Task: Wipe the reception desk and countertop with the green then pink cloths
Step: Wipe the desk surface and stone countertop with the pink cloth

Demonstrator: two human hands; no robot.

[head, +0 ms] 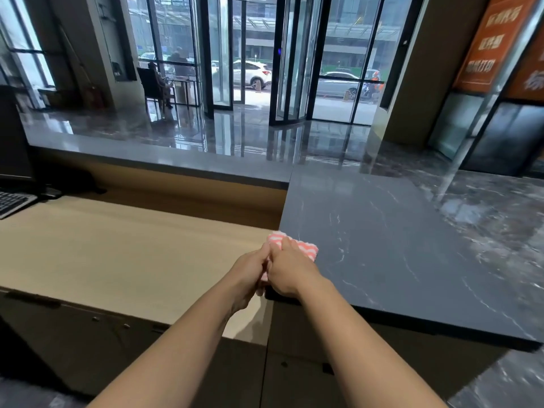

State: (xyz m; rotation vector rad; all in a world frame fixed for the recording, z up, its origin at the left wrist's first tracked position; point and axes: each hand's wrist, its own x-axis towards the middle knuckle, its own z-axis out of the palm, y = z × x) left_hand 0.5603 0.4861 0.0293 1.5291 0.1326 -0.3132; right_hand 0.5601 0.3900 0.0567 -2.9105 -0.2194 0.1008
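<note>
Far-left keyboard on pale desk

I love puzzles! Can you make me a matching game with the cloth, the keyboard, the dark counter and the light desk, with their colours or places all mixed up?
Things:
1. pink cloth
2. keyboard
3. countertop
4. desk

Clues:
A. pale wood colour
B. dark grey with thin white veins
C. at the far left edge of the picture
D. striped, held by the left hand and the right hand

Pairs: 1-D, 2-C, 3-B, 4-A
</note>
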